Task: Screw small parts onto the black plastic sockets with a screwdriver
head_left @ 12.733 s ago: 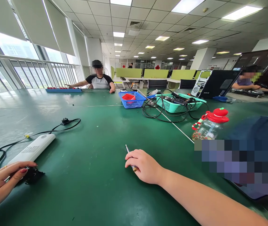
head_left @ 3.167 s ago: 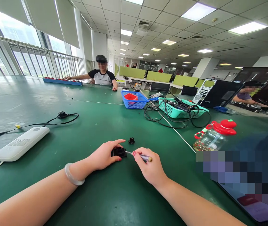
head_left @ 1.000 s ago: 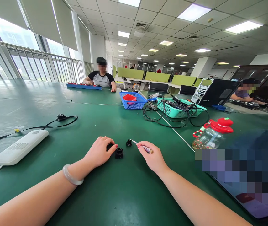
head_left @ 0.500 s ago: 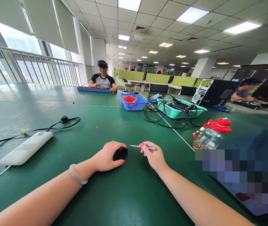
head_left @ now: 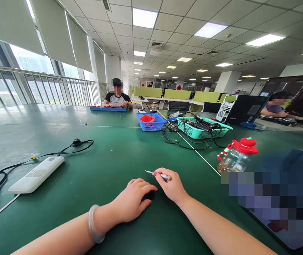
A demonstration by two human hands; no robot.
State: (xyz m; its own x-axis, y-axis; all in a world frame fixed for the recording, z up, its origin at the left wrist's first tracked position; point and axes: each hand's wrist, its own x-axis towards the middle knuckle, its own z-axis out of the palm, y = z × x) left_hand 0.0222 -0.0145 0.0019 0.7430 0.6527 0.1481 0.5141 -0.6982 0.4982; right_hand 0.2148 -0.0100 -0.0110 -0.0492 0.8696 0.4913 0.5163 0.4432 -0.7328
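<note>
Large open-plan office. Green table stretching wide across the foreground, glossy with reflections. Tall windows along the left wall, half covered by pale roller blinds, with a metal railing in front. Suspended tile ceiling with rows of lit rectangular panels running far back. White square pillars mid-room. Lime-green desk partitions in the distance, dark chairs before them. Dark glass partition at the far right. Bright, even daylight mixed with ceiling light.
</note>
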